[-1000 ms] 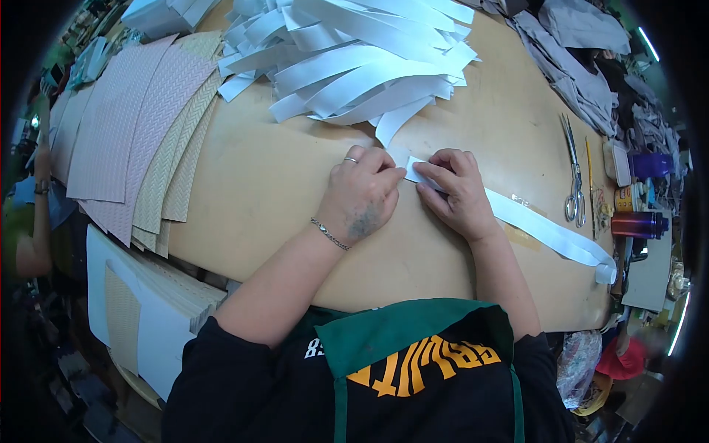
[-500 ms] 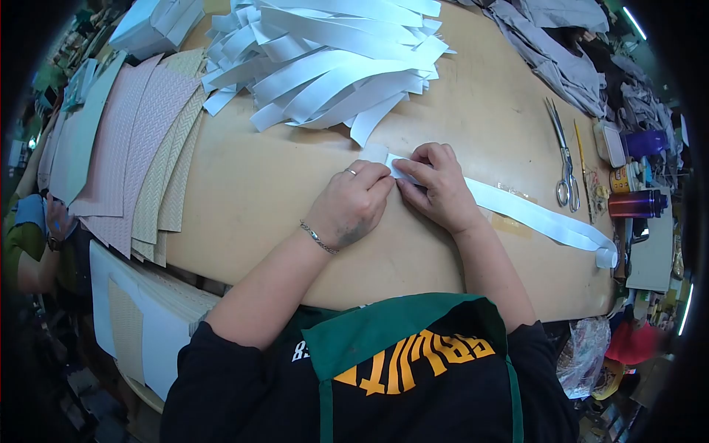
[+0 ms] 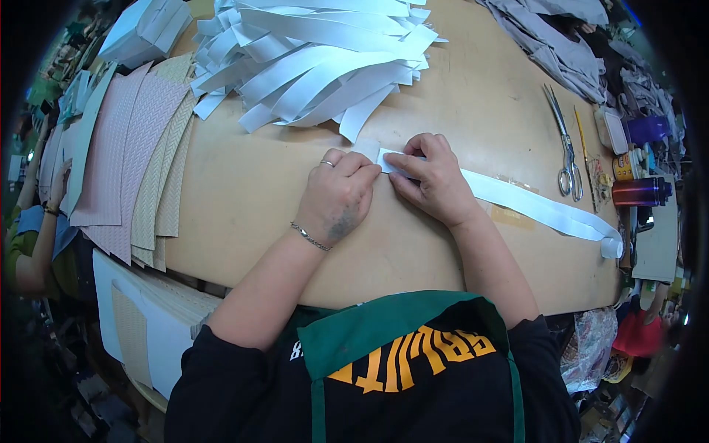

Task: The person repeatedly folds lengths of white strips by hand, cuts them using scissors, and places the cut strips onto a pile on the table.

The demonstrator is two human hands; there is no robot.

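Observation:
A long white strip (image 3: 528, 204) like wide tape lies across the table, from a small roll (image 3: 611, 248) at the right to its end between my hands. My left hand (image 3: 341, 193) is closed, its fingertips pinched at the near edge of the strip's end. On the strip, just to the right, my right hand (image 3: 434, 181) grips with thumb and fingers, close to the left fingertips. A pale, translucent small piece (image 3: 366, 148) shows beside the strip's end, partly behind my left fingers. Exactly how the fingertips hold the edge is hidden.
A heap of cut white strips (image 3: 325, 66) lies beyond my hands. Patterned sheets (image 3: 140, 148) are stacked at the left. Metal scissors (image 3: 567, 151) and a yellow pencil (image 3: 583, 148) lie right, near a purple bottle (image 3: 639, 192). Another person's hand (image 3: 59, 184) is at far left.
The view has shifted slightly. My left hand sits a little further left and lower against the strip's end, while my right hand keeps its grip. The other person's hand at far left has moved up.

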